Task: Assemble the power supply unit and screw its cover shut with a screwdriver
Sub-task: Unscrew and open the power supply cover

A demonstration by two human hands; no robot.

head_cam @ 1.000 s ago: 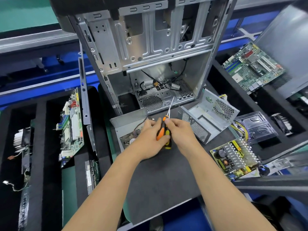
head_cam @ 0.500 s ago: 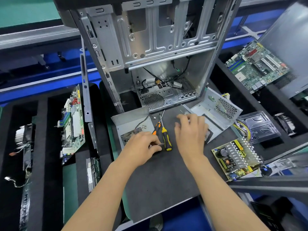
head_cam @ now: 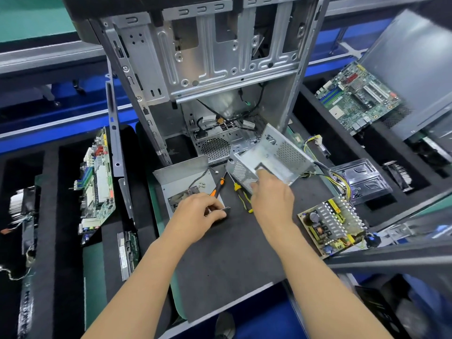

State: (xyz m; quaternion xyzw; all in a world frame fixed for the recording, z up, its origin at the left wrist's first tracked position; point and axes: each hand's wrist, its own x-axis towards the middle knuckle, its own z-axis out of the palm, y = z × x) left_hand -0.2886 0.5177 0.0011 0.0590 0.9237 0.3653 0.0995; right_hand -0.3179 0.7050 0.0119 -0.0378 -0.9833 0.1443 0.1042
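Note:
My right hand (head_cam: 271,196) grips the near wall of the perforated power supply housing (head_cam: 276,155) and holds it tilted above the dark mat. My left hand (head_cam: 198,214) pinches the near edge of the flat grey cover plate (head_cam: 181,177), which carries a fan and a thin cable. Between my hands lie two screwdrivers on the mat: one with an orange and black handle (head_cam: 218,187), one with a yellow and black handle (head_cam: 243,197). The power supply circuit board (head_cam: 332,223) with yellow wires lies to the right of my right hand.
An open computer case (head_cam: 208,64) stands behind the mat. Motherboards lie at far right (head_cam: 357,96) and left (head_cam: 97,182) in black foam trays. A metal drive bracket (head_cam: 359,182) sits right of the housing. A heatsink fan (head_cam: 20,204) rests at far left.
Both hands let go of the orange screwdriver, which now lies on the mat. My right hand reached for the housing and lifted it; my left hand went to the cover plate's edge.

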